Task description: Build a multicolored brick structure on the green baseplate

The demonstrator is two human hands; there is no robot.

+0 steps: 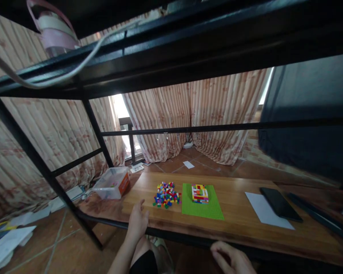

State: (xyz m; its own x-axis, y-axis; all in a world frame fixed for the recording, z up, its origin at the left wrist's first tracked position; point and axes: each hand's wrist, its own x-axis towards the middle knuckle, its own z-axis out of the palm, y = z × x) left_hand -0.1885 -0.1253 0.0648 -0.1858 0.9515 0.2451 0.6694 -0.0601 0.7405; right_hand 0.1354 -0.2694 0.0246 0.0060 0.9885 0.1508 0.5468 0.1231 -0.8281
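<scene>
My left hand (138, 220) is over the front edge of the wooden board (234, 186), its fingers loosely apart and no object visible in it. Just beyond it, to the right, lies a loose pile of small coloured building bricks (167, 195). To the right of the pile, a green baseplate (201, 213) lies flat. A low, square, multicoloured brick structure (200, 194) stands on its far part. My right hand (231, 258) is lower, in front of the board's edge, fingers loosely bent with the thumb apart. Nothing shows in it, and it touches no bricks.
A clear plastic box (110, 184) with an orange label stands left of the pile. On the right lie a white paper (267, 213) and a black phone (280, 203). A black metal frame (188, 129) crosses behind and overhead, with a white cable (82, 68) hanging.
</scene>
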